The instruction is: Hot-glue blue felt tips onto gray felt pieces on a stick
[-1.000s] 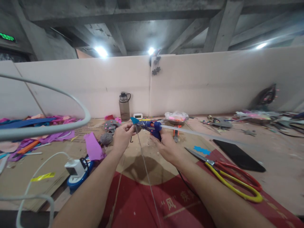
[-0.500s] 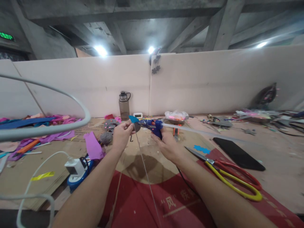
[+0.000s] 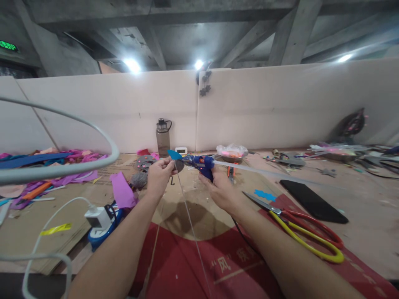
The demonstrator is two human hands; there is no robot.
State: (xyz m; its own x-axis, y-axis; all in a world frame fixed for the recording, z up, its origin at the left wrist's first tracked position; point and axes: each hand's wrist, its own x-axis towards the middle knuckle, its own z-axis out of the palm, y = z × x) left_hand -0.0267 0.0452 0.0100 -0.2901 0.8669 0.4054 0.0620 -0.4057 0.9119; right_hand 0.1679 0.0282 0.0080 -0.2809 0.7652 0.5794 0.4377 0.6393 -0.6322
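My right hand (image 3: 220, 190) is wrapped round the grip of a blue hot glue gun (image 3: 199, 162), whose nozzle points left. A clear glue stick (image 3: 249, 169) juts out of its back to the right. My left hand (image 3: 158, 175) pinches a small craft piece with a teal blue petal (image 3: 173, 155) and a grey round part on a thin wire stem (image 3: 190, 220). The nozzle meets that piece. Both hands hover above the brown cardboard (image 3: 193, 211).
Red and yellow scissors (image 3: 299, 232) lie to the right, with a black flat slab (image 3: 311, 199) beyond them. A bottle (image 3: 163, 137) stands at the white partition. A white charger on a blue reel (image 3: 101, 224) sits left, among purple and pink foam scraps (image 3: 62, 174). White cables loop at far left.
Both hands, the glue gun and the craft piece have risen slightly and drifted a little left. The grips are unchanged.
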